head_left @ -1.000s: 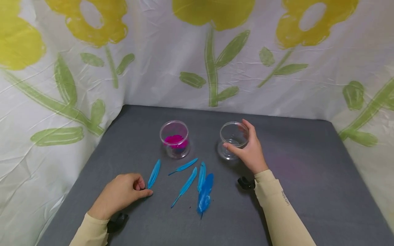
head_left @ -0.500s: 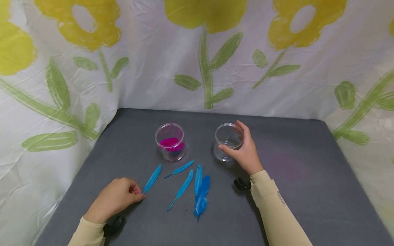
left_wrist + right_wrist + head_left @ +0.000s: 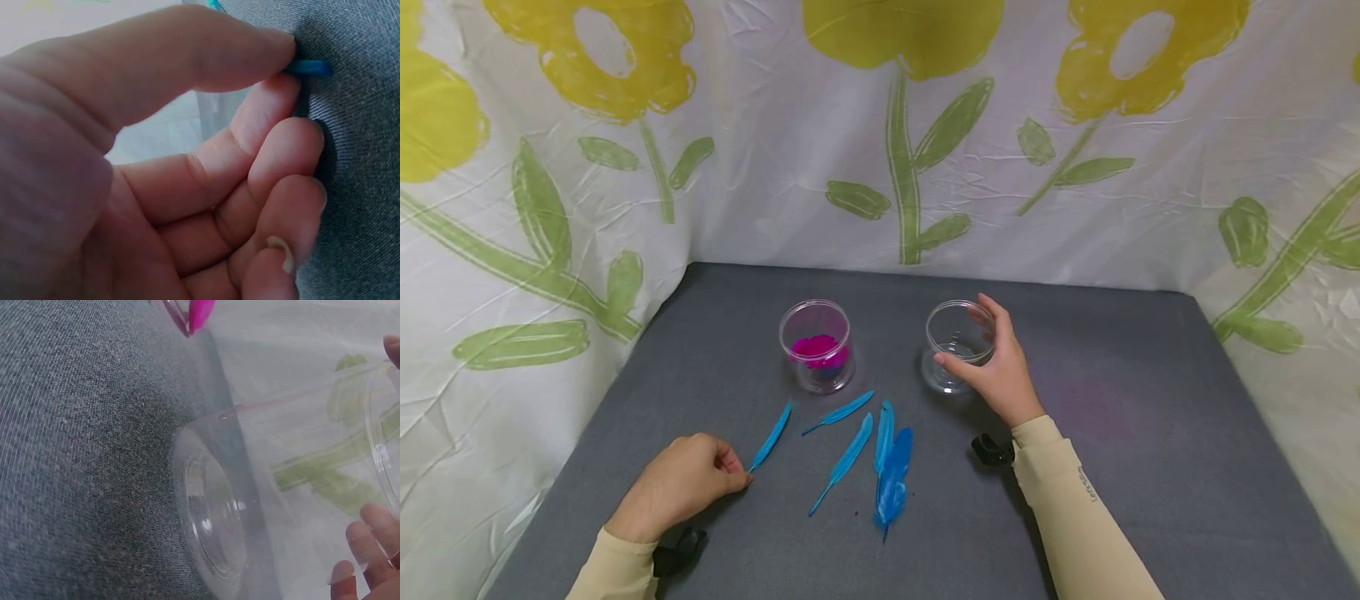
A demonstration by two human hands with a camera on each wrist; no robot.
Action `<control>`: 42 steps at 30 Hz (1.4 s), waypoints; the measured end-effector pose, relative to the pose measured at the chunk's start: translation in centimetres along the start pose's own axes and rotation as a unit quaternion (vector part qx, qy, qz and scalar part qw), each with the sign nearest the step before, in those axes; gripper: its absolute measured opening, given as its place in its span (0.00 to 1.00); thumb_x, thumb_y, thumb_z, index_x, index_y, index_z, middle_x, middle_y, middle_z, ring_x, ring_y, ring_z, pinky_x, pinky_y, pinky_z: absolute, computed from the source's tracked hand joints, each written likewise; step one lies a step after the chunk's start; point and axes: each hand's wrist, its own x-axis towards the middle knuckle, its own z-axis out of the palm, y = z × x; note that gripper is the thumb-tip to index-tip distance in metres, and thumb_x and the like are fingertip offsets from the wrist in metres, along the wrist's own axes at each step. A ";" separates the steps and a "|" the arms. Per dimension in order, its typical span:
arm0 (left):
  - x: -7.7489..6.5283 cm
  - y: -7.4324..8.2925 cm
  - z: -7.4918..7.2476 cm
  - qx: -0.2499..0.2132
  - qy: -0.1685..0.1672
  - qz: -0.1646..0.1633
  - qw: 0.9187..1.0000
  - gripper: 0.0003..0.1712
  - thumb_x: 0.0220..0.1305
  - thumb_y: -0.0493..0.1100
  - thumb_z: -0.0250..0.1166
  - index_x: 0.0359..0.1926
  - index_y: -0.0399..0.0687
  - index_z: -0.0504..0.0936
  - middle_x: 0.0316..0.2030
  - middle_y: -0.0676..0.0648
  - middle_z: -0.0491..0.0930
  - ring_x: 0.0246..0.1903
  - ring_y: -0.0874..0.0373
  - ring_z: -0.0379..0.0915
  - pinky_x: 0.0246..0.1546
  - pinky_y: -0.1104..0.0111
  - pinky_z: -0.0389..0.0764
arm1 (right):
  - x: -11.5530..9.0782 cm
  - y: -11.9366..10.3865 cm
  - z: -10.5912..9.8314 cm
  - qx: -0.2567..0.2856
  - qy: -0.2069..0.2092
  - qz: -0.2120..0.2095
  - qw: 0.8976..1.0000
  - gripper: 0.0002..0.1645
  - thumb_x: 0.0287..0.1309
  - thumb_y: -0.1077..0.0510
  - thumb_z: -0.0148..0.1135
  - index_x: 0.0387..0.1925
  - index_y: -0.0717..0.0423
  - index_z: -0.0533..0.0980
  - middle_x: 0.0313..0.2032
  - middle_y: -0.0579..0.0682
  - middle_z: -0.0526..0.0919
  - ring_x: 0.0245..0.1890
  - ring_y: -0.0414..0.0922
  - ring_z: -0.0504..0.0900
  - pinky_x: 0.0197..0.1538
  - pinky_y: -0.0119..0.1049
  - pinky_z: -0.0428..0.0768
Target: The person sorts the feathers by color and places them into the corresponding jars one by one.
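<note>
My left hand [image 3: 685, 482] pinches a blue feather [image 3: 771, 437] by its quill between thumb and index finger, low over the table. In the left wrist view the quill's blue tip [image 3: 312, 67] pokes out past the thumb. My right hand [image 3: 1000, 367] grips a clear plastic jar [image 3: 946, 377] near its rim, thumb in front and fingers behind. Nothing lies inside that jar, and its base stands on the cloth in the right wrist view. Between the hands lie several loose blue feathers [image 3: 842, 462], one of them darker and fluffier [image 3: 895, 479].
A second clear jar [image 3: 825, 382] with magenta feathers [image 3: 818, 350] at its bottom stands left of the held one. Grey cloth [image 3: 1135, 483] covers the table. A white curtain with painted yellow flowers [image 3: 760, 167] hangs along the back and sides.
The left hand has drawn back slightly toward the person, now pinching the feather's quill; the feather has turned edge-on. The right hand keeps its hold on the jar. The head view has shifted a little.
</note>
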 end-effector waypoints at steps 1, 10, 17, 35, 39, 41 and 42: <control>0.0 0.1 0.0 0.000 0.001 0.000 1.000 0.12 0.60 0.50 0.78 0.24 0.57 0.87 0.23 0.57 0.83 0.25 0.60 0.75 0.30 0.63 0.77 | 0.0 0.0 -0.1 -0.001 0.000 0.001 1.000 0.65 0.57 0.44 0.84 0.86 0.39 0.52 0.80 0.46 0.68 0.82 0.50 0.66 0.82 0.59 0.63; 0.3 0.5 -0.1 0.006 0.025 0.021 0.999 0.09 0.54 0.48 0.78 0.23 0.59 0.86 0.21 0.59 0.82 0.23 0.61 0.75 0.28 0.64 0.76 | 0.1 0.1 -0.6 -0.002 -0.002 0.001 1.000 0.64 0.58 0.44 0.83 0.85 0.40 0.53 0.80 0.47 0.68 0.82 0.50 0.66 0.83 0.60 0.63; 0.1 1.5 -0.5 0.016 0.044 0.050 0.998 0.10 0.54 0.49 0.78 0.23 0.62 0.84 0.20 0.61 0.80 0.23 0.64 0.74 0.27 0.68 0.74 | 0.2 -0.1 -0.6 -0.004 -0.003 0.003 1.000 0.63 0.58 0.42 0.83 0.85 0.36 0.53 0.80 0.47 0.67 0.82 0.50 0.66 0.83 0.57 0.64; 2.1 10.1 -3.3 0.009 0.079 0.199 0.977 0.12 0.54 0.43 0.74 0.23 0.68 0.81 0.19 0.65 0.78 0.21 0.67 0.74 0.27 0.70 0.76 | 0.0 0.1 -0.5 -0.002 -0.010 0.012 1.000 0.64 0.57 0.41 0.83 0.85 0.39 0.54 0.80 0.43 0.67 0.82 0.47 0.66 0.83 0.56 0.64; 2.8 11.9 -4.0 -0.004 0.080 0.222 0.972 0.11 0.55 0.43 0.74 0.25 0.66 0.82 0.21 0.65 0.79 0.21 0.67 0.75 0.28 0.70 0.78 | 0.1 0.0 -0.4 0.000 -0.011 0.008 1.000 0.64 0.56 0.41 0.84 0.84 0.39 0.55 0.80 0.43 0.68 0.82 0.47 0.66 0.83 0.57 0.64; 3.4 12.7 -4.4 -0.010 0.082 0.233 0.969 0.11 0.55 0.42 0.74 0.25 0.66 0.82 0.21 0.64 0.79 0.21 0.66 0.75 0.28 0.70 0.79 | 0.2 0.0 -0.4 0.001 -0.008 0.007 1.000 0.63 0.56 0.41 0.84 0.84 0.39 0.55 0.79 0.44 0.69 0.81 0.46 0.67 0.83 0.57 0.64; 3.7 13.2 -4.6 -0.014 0.081 0.237 0.968 0.11 0.55 0.42 0.74 0.25 0.65 0.82 0.21 0.63 0.79 0.22 0.66 0.76 0.29 0.70 0.79 | 0.1 0.0 -0.4 0.002 -0.007 0.007 1.000 0.63 0.55 0.41 0.84 0.84 0.39 0.56 0.79 0.44 0.70 0.81 0.46 0.67 0.83 0.57 0.64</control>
